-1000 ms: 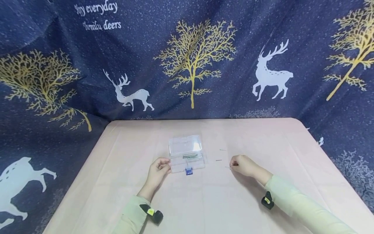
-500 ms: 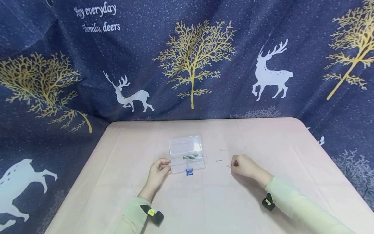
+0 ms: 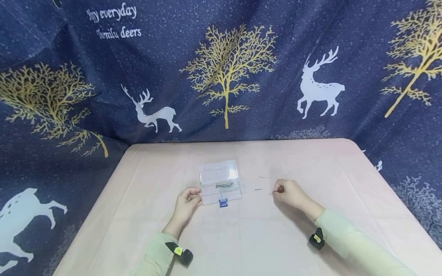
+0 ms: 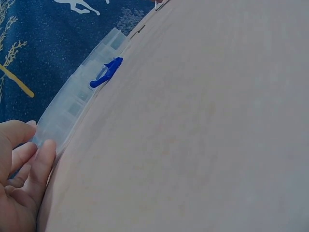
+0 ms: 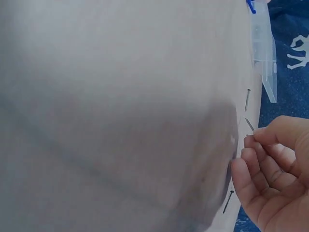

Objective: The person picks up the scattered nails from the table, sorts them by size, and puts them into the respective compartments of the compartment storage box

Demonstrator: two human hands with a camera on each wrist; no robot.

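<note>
A person's two hands work over a pale pink surface (image 3: 248,245). An open, clear plastic box (image 3: 211,198) lies near its middle, its lid (image 3: 219,172) tilted up at the back and a blue latch (image 3: 223,202) sticking out at the front. Inside lie a few dark, thin pieces (image 3: 225,185), too small to tell apart.

The left hand (image 3: 186,202) pinches the left end of the box between thumb and forefinger. To the right of the box, and well apart from it, the right hand (image 3: 289,193) pinches a thin nail (image 5: 249,124) between thumb and forefinger, its other fingers curled in; the nail points toward the box, just above or on the surface, I cannot tell which. Two loose nails lie between box and right hand, one nearer (image 3: 258,189), one farther back (image 3: 263,177).

Pale green sleeves (image 3: 359,241) cover both forearms. Behind hangs a dark blue cloth (image 3: 269,111) printed with white deer and golden trees.
</note>
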